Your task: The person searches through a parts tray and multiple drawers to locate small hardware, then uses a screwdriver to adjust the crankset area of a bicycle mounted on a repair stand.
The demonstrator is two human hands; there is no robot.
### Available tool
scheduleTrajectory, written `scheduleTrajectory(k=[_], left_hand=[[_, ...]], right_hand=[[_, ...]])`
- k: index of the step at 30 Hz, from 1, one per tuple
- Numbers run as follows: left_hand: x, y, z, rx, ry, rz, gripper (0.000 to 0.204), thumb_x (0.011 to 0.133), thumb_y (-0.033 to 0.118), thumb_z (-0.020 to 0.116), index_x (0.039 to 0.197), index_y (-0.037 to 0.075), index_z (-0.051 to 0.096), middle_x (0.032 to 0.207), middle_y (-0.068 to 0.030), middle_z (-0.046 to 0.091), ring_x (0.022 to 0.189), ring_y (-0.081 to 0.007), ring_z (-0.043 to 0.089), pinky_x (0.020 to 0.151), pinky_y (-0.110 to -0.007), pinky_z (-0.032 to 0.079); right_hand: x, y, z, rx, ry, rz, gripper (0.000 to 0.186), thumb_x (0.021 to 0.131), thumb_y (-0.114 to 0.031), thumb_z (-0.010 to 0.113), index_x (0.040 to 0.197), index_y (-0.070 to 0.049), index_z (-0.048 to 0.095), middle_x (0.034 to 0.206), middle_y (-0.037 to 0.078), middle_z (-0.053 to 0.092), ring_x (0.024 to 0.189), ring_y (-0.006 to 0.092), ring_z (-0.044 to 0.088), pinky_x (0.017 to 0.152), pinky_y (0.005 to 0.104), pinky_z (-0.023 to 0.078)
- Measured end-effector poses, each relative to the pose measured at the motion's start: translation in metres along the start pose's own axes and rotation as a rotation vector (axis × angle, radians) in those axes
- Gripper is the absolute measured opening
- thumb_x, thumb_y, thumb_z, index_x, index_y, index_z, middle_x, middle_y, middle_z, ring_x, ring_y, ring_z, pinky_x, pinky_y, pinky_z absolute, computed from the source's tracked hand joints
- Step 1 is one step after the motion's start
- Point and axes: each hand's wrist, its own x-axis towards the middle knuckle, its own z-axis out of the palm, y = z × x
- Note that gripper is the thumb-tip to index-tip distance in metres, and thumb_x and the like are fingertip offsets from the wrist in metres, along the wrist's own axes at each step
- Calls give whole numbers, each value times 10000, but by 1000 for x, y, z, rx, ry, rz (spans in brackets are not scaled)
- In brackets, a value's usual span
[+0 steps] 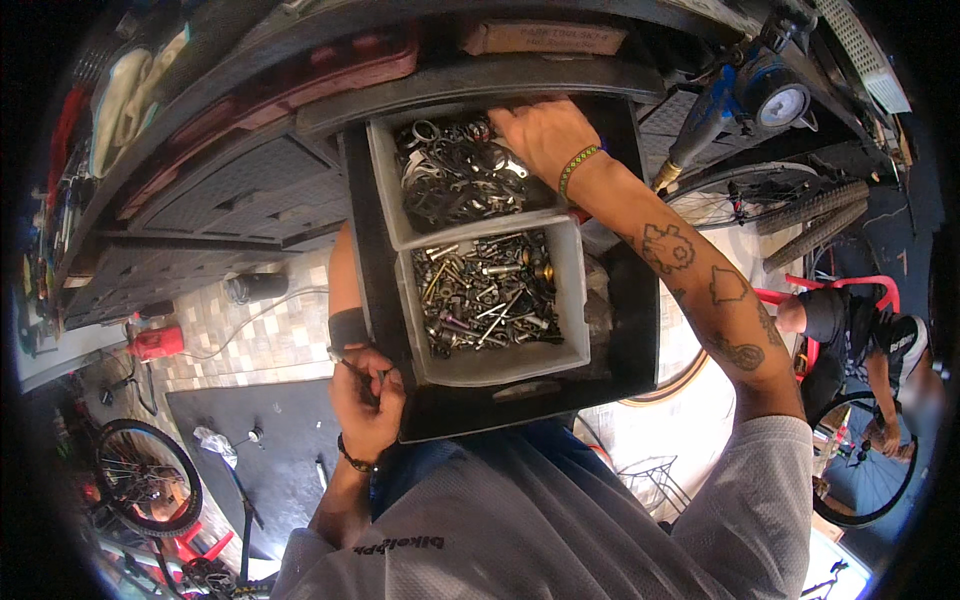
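An open black drawer (640, 330) lies in front of me with two grey bins in it. The far bin (386, 200) holds a heap of dark and silver metal parts (465, 175), among them rings and flat brackets. Many bolts and screws (490, 300) fill the near bin (585, 350). My right hand (550, 135) reaches over the far bin's back right corner; its thumb points into the parts, and its other fingertips are hidden. At the drawer's near left edge, my left hand (368, 395) is closed around a small, thin metal piece, too small to name.
The drawer belongs to a dark cabinet (230, 190) with a red case (290, 95) on top. A blue pump with a gauge (783, 105) stands at right, near bicycle tyres (820, 225). Another person (870, 340) handles a wheel (865, 460). A bicycle wheel (148, 475) is at lower left.
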Motion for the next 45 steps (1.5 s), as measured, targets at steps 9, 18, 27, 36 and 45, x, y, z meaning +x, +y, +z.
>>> scheduleTrajectory(k=[9,18,27,36,45], left_hand=[[2,1,0,5,-12,16,190,860,-46,633,1021,28,565,820,-27,573,659,-88,459,643,-246,412],[2,0,0,26,-2,13,157,844,-20,629,978,23,559,759,-30,575,635,-105,472,666,-266,425],[3,5,4,-30,39,-34,115,842,6,652,918,28,570,719,-27,591,610,-122,465,807,-303,472],[-1,-8,-1,-24,10,-5,135,830,13,672,932,33,585,697,-22,605,580,-126,476,971,-383,469],[-1,-8,-7,-29,-94,22,251,902,66,723,1082,36,551,916,-13,551,743,-72,446,707,-238,405]], right_hand=[[-21,9,-26,248,-207,-90,473,919,-103,653,1345,-297,721,1259,78,705,1221,243,634,1055,482,417],[-20,-2,-5,267,-4,38,453,864,23,623,1243,-194,741,1169,57,687,1216,254,621,1043,455,412],[-22,23,-31,535,2,136,264,868,-41,657,1096,-120,762,1137,100,729,1072,325,723,964,461,568],[-8,9,-17,15,-123,-71,154,880,-157,687,967,-100,801,1092,107,744,1063,265,743,895,401,585],[-12,16,-4,-13,-43,-101,123,851,-122,688,926,-58,762,1070,116,726,995,302,736,837,423,586]])
